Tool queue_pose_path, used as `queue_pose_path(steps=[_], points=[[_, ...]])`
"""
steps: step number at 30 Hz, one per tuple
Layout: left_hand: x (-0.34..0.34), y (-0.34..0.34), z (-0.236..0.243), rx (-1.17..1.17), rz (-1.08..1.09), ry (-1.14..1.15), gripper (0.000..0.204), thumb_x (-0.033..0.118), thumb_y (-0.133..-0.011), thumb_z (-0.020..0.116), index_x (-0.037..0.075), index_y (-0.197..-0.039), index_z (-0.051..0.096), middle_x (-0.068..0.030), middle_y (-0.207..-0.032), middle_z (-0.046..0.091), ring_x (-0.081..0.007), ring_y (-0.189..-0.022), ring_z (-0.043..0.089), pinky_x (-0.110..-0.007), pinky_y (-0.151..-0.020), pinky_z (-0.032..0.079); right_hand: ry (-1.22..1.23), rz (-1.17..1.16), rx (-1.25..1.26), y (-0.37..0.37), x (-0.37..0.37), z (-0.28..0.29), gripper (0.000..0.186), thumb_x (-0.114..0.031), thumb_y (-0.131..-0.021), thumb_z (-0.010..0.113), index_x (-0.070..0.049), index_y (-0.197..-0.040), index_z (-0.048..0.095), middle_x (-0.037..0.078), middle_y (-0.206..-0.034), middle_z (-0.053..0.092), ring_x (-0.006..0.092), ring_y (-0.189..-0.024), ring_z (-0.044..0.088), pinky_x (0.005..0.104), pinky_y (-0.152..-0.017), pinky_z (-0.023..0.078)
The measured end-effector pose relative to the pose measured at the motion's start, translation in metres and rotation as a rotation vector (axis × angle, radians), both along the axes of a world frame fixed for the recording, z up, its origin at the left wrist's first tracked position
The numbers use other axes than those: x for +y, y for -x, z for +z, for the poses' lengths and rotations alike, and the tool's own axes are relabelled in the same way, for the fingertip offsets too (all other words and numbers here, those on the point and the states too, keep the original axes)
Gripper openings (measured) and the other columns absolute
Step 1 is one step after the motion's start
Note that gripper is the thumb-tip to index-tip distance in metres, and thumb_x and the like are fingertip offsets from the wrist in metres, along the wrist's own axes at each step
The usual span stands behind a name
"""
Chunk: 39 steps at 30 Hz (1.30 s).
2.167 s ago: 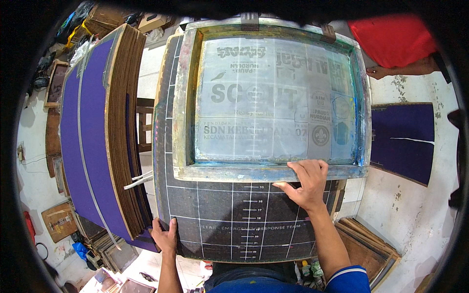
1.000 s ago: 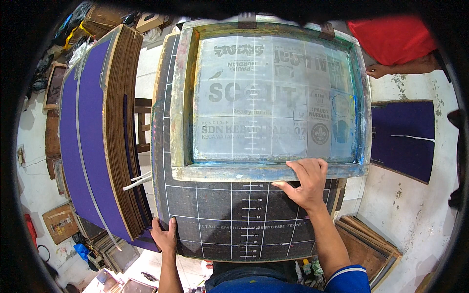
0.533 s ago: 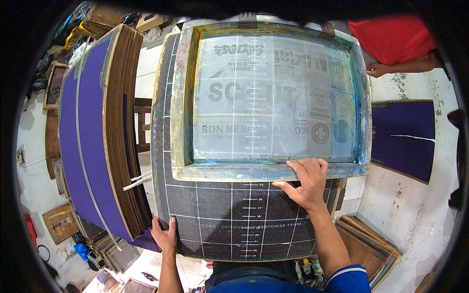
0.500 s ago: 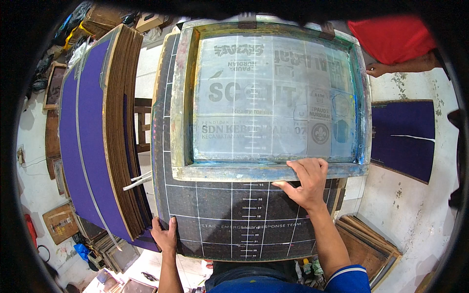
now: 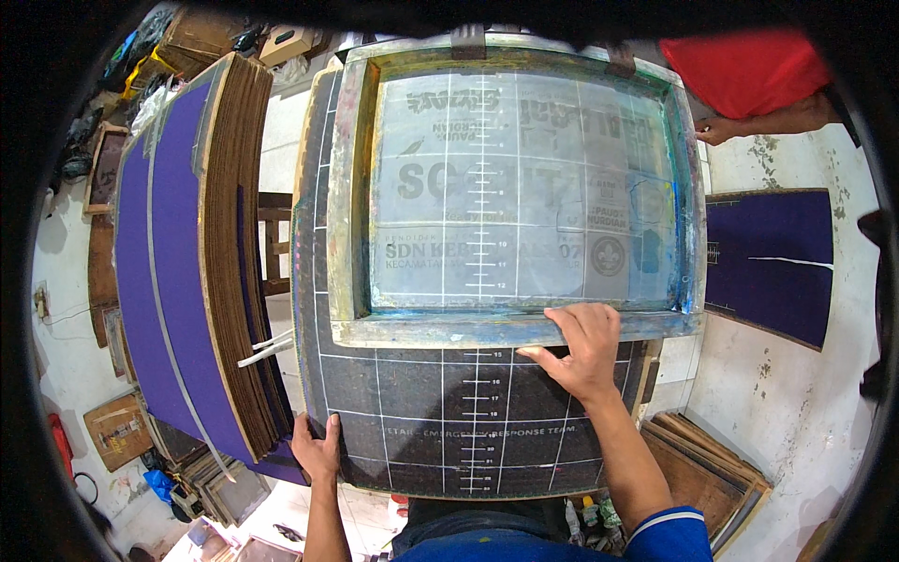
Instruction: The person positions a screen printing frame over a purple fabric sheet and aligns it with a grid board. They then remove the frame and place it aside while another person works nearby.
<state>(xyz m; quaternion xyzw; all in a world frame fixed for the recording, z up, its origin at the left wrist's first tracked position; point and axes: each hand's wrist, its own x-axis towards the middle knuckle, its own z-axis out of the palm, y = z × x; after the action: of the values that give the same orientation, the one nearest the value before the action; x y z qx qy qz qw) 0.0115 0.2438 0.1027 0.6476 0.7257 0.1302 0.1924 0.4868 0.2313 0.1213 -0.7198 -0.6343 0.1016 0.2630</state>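
Observation:
A wooden screen-printing frame [image 5: 524, 332] with paint-stained sides lies over a black board [image 5: 412, 393] ruled with white grid lines. Grey lettering and emblems show on its pale mesh [image 5: 524, 201], and the grid is visible through it. My right hand [image 5: 585, 354] grips the frame's near bar, right of the middle, with fingers bent over the top and thumb at the front. Down at the board's near left edge, my left hand [image 5: 318, 448] holds on with the thumb upright along the edge; part of its grip is hidden.
A tall stack of purple-faced boards [image 5: 173, 253] stands close on the left. Dark clamps [image 5: 468, 42] hold the frame's far bar. Another person's hand [image 5: 716, 129] is near the far right corner. A purple board [image 5: 773, 272] lies right, with stacked wooden frames [image 5: 702, 482] nearer.
The frame and my right hand have shifted slightly left. Grid lines and numbers show more plainly through the mesh. My left hand stays at the board's edge.

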Motion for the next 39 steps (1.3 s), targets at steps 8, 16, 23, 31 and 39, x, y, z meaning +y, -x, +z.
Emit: queue_pose_path(steps=[8, 16, 23, 31, 39], points=[[0.010, 0.023, -0.005, -0.027, -0.035, 0.110, 0.045, 0.036, -0.092, 0.079, -0.006, -0.098, 0.063, -0.0177, -0.083, 0.061, -0.0287, -0.079, 0.060, -0.040, -0.075, 0.050, -0.117, -0.481, 0.023, -0.038, -0.076, -0.010, 0.063, -0.042, -0.091, 0.079, -0.003, -0.135, 0.058, 0.013, -0.135, 0.051, 0.0312, -0.131, 0.047, 0.0465, -0.115, 0.034], [0.101, 0.007, -0.021, -0.299, -0.012, 0.250, 0.038, 0.034, -0.104, 0.067, -0.003, -0.103, 0.067, -0.0066, -0.093, 0.067, -0.0144, -0.087, 0.059, -0.034, -0.081, 0.049, 0.199, -0.845, 0.543, -0.104, -0.162, -0.052, 0.051, -0.035, -0.097, 0.077, -0.002, -0.132, 0.058, 0.008, -0.122, 0.063, 0.0198, -0.115, 0.057, 0.0362, -0.102, 0.044], [0.213, -0.039, -0.031, -0.777, 0.055, 0.636, 0.052, 0.046, -0.106, 0.060, -0.001, -0.127, 0.068, -0.0079, -0.120, 0.072, -0.0163, -0.111, 0.065, -0.034, -0.101, 0.048, 0.291, -0.802, 1.055, -0.110, -0.133, -0.053, 0.033, -0.019, -0.099, 0.074, -0.002, -0.125, 0.062, 0.006, -0.113, 0.070, 0.0161, -0.099, 0.065, 0.0322, -0.089, 0.051], [0.217, -0.053, -0.034, -0.800, 0.130, 0.785, 0.070, 0.060, -0.102, 0.060, -0.002, -0.136, 0.064, -0.0132, -0.131, 0.070, -0.0218, -0.117, 0.067, -0.038, -0.106, 0.049, 0.268, -0.836, 0.994, -0.107, -0.136, -0.052, 0.022, -0.016, -0.099, 0.072, -0.003, -0.111, 0.060, 0.005, -0.108, 0.069, 0.0156, -0.098, 0.065, 0.0315, -0.088, 0.051], [0.213, -0.052, -0.034, -0.825, 0.095, 0.725, 0.070, 0.058, -0.103, 0.061, -0.003, -0.138, 0.061, -0.0124, -0.131, 0.070, -0.0200, -0.117, 0.066, -0.036, -0.106, 0.049, 0.339, -0.890, 0.875, -0.107, -0.141, -0.058, 0.026, -0.014, -0.101, 0.070, -0.006, -0.095, 0.046, 0.004, -0.101, 0.064, 0.0135, -0.090, 0.058, 0.0275, -0.083, 0.047]])
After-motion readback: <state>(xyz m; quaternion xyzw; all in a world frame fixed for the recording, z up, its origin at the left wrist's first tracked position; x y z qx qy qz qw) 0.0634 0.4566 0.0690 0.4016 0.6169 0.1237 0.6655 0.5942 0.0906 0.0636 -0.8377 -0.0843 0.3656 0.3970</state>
